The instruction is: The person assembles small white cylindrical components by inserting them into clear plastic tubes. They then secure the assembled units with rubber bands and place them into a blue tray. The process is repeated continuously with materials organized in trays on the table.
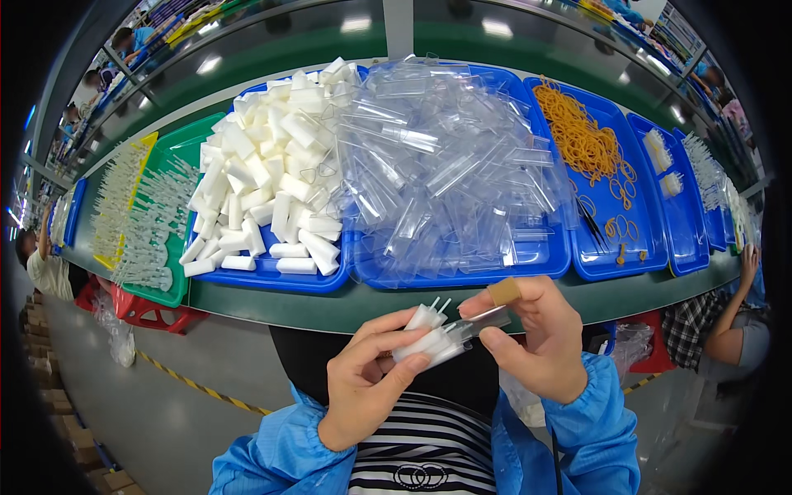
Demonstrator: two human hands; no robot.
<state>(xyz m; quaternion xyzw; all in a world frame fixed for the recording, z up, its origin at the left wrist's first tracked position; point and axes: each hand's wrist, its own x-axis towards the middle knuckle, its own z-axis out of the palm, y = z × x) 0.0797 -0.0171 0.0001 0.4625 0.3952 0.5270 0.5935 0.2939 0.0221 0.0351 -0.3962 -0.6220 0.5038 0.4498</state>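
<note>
My left hand point(363, 381) is closed around a small bunch of white foam pieces point(426, 345), with thin pale rods sticking up from them. Between the thumb and fingers of my right hand point(540, 342) is a clear plastic sleeve point(488, 320), its near end touching the bunch. A tan band of tape wraps one right finger. Both hands are over my lap at the bench's front edge. Beyond them, a blue tray point(313, 283) carries a heap of white foam blocks point(272, 165), and another blue tray point(462, 276) is heaped with clear plastic sleeves point(450, 165).
On the right, a blue tray point(656, 239) has orange rubber bands point(577, 132) and black tweezers point(591, 219). At left are a green tray point(177, 153) and a yellow tray point(148, 148) of small clear parts. Red stools point(148, 312) stand below the bench; co-workers sit at both sides.
</note>
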